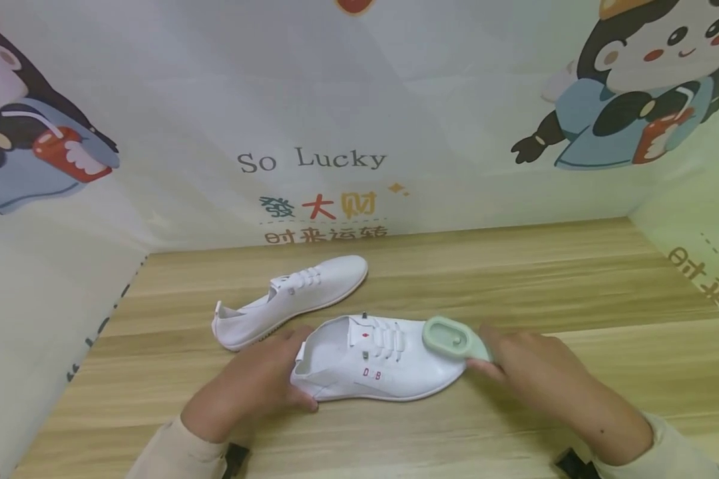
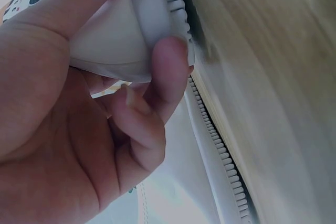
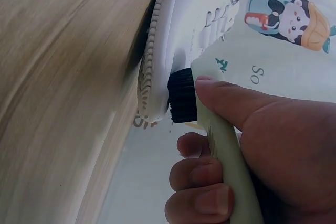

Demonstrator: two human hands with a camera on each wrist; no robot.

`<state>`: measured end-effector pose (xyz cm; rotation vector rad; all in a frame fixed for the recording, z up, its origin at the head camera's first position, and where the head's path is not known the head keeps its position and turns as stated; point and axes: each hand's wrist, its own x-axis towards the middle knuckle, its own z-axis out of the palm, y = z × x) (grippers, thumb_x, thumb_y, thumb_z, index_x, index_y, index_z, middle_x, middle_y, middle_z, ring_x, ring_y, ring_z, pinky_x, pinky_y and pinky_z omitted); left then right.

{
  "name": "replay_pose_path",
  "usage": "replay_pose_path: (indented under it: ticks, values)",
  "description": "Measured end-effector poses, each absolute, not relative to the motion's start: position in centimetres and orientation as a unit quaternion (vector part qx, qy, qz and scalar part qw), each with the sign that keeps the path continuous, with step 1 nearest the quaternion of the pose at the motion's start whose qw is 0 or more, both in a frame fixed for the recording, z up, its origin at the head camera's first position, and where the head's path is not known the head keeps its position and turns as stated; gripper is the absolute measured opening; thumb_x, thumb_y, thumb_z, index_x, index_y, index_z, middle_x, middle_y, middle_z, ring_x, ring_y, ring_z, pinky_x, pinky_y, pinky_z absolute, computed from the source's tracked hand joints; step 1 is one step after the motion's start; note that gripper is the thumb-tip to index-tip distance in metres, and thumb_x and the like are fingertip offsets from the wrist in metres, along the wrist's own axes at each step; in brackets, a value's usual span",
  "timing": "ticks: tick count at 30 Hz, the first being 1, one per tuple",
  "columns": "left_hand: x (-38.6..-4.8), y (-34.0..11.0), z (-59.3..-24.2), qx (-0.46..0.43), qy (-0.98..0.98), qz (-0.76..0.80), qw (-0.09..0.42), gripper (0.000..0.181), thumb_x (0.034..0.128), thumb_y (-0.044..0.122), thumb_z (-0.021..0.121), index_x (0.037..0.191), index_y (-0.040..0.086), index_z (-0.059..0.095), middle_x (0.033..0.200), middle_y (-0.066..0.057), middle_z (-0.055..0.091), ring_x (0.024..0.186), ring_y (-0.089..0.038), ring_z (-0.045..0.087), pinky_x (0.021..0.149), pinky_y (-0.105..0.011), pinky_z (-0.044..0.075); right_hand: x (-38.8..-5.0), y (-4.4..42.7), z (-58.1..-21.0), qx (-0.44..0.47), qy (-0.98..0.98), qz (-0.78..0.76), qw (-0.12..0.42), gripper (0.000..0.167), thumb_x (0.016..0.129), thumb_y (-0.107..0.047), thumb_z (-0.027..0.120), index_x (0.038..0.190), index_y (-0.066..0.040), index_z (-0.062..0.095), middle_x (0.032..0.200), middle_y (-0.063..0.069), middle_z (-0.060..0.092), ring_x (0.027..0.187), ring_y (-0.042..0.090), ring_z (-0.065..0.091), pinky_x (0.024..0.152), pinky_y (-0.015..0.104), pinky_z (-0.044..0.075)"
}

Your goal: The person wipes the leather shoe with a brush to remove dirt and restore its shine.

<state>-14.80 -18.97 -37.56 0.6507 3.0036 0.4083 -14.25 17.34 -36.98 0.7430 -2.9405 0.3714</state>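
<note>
A white lace-up shoe [image 1: 416, 372] with small red marks lies on the wood-look surface, its toe pointing right. My left hand [image 1: 269, 372] grips its heel, with thumb and fingers on either side, as the left wrist view also shows around the heel [image 2: 113, 35]. In my right hand [image 1: 533, 366] is a pale green shoe brush [image 1: 449, 337], held over the toe. Seen from the right wrist, the dark bristles [image 3: 182, 97] touch the upper near the toe, and my thumb presses along the handle [image 3: 233, 166].
The second white shoe [image 1: 329, 279] lies just behind, also toe to the right. A printed backdrop [image 1: 455, 133] with cartoon figures and lettering stands behind the wooden surface [image 1: 545, 279] and along its sides.
</note>
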Motion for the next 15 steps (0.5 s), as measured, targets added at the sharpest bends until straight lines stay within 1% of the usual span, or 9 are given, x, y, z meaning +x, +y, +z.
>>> replay_pose_path:
  ticks: [2, 4, 8, 11, 15]
  values:
    - [-14.78, -18.97, -37.62, 0.210, 0.969, 0.130, 0.022, 0.094, 0.0508, 0.041, 0.091, 0.131, 0.012, 0.049, 0.117, -0.004, 0.060, 0.100, -0.021, 0.061, 0.084, -0.038, 0.048, -14.18, 17.29, -37.01, 0.243, -0.962, 0.121, 0.043, 0.032, 0.088, -0.044, 0.063, 0.097, -0.013, 0.061, 0.074, -0.002, 0.064, 0.068, 0.018, 0.064, 0.051, 0.035, 0.050]
    - [-14.81, -19.00, -37.64, 0.211, 0.968, 0.131, 0.019, 0.094, 0.0505, 0.041, 0.091, 0.130, 0.012, 0.049, 0.117, -0.004, 0.060, 0.100, -0.021, 0.061, 0.084, -0.038, 0.048, -14.14, 17.24, -37.04, 0.242, -0.962, 0.120, 0.044, 0.031, 0.088, -0.044, 0.063, 0.097, -0.014, 0.062, 0.074, -0.003, 0.064, 0.068, 0.018, 0.064, 0.052, 0.036, 0.050]
    - [-14.88, -19.00, -37.63, 0.210, 0.969, 0.133, 0.014, 0.094, 0.0499, 0.040, 0.091, 0.130, 0.013, 0.050, 0.117, -0.003, 0.060, 0.100, -0.020, 0.061, 0.084, -0.038, 0.048, -14.05, 17.12, -37.05, 0.245, -0.961, 0.120, 0.043, 0.035, 0.089, -0.045, 0.061, 0.104, -0.013, 0.063, 0.082, 0.000, 0.068, 0.074, 0.021, 0.067, 0.056, 0.039, 0.052]
    - [-14.87, -18.96, -37.67, 0.204, 0.970, 0.133, 0.022, 0.095, 0.0499, 0.041, 0.091, 0.130, 0.013, 0.050, 0.115, -0.003, 0.061, 0.099, -0.020, 0.061, 0.084, -0.038, 0.048, -13.93, 17.05, -37.06, 0.248, -0.960, 0.120, 0.038, 0.036, 0.089, -0.046, 0.060, 0.104, -0.013, 0.063, 0.083, 0.000, 0.068, 0.074, 0.020, 0.067, 0.055, 0.038, 0.052]
    - [-14.90, -18.98, -37.72, 0.204, 0.970, 0.133, 0.021, 0.095, 0.0500, 0.042, 0.091, 0.130, 0.013, 0.050, 0.115, -0.003, 0.060, 0.098, -0.020, 0.061, 0.083, -0.038, 0.048, -13.90, 17.07, -37.00, 0.250, -0.960, 0.119, 0.035, 0.035, 0.089, -0.046, 0.060, 0.102, -0.013, 0.061, 0.079, -0.002, 0.067, 0.071, 0.018, 0.065, 0.053, 0.037, 0.050]
